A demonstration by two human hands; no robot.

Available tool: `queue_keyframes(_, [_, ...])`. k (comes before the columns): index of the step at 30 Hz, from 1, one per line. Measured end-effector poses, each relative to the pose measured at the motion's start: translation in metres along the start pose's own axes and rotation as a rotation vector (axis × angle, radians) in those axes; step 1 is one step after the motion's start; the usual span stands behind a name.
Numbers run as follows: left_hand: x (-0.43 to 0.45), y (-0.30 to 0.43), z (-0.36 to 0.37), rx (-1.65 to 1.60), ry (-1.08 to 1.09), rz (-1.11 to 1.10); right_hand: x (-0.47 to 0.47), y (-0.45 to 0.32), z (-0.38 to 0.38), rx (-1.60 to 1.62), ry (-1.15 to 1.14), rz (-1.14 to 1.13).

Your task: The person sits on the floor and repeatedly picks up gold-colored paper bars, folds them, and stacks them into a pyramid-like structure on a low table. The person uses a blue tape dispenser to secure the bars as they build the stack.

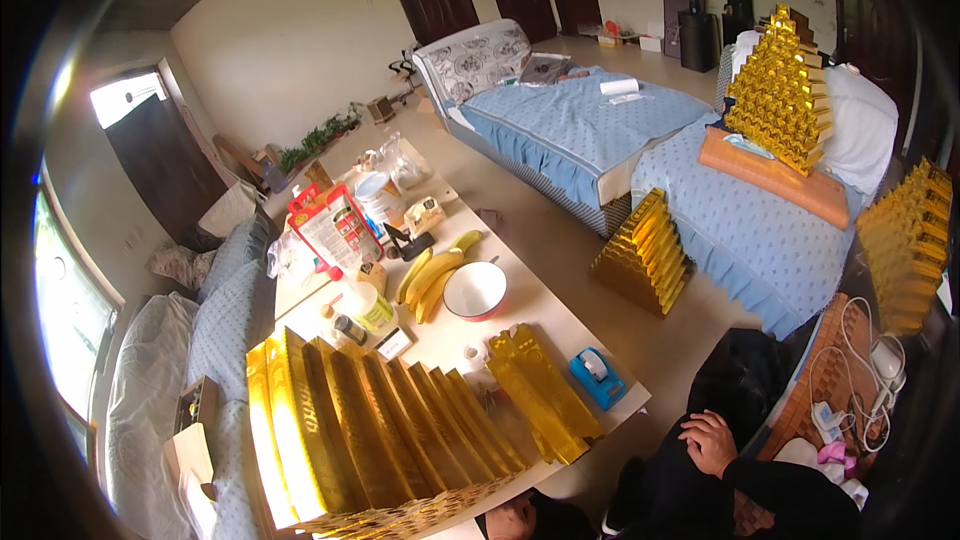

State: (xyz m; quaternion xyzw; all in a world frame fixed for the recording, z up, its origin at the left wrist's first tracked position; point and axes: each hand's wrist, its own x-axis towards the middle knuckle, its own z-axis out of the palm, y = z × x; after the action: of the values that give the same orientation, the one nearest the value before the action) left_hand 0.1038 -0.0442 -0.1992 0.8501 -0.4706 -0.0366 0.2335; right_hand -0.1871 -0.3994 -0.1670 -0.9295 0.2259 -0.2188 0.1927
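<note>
My right hand [709, 441] lies on my black-clothed thigh, holding nothing, its fingers a little apart. At the bottom edge of the view my left hand [514, 519] is partly cut off, beside the near edge of the table [525, 262]; whether it holds anything is hidden. Above it on the table stands a large stepped stack of folded gold foil card pieces [390, 427]. To its right lie several flatter gold pieces [541, 397]. A blue tape dispenser [598, 379] sits at the table corner, and a white roll [474, 355] stands behind the gold pieces.
Farther back on the table are a white bowl [475, 291], bananas [435, 277], bottles [367, 304] and a red-edged package [337, 229]. More gold stacks stand on the floor [645, 255], on the blue-covered sofa [784, 97] and at right [907, 247]. Cables [862, 382] lie beside me.
</note>
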Motion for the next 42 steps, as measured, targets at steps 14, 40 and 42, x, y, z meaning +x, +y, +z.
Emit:
queue_keyframes(14, [0.003,0.009,0.012,0.094,0.134,-0.099,0.027,-0.005,0.006,0.0,-0.06,0.031])
queue_keyframes(40, [-0.001,0.01,0.002,-0.014,0.166,-0.046,-0.007,-0.007,0.008,-0.001,0.041,-0.016])
queue_keyframes(42, [-0.004,0.01,0.004,-0.006,0.163,-0.068,-0.006,-0.008,0.009,-0.01,0.042,-0.029])
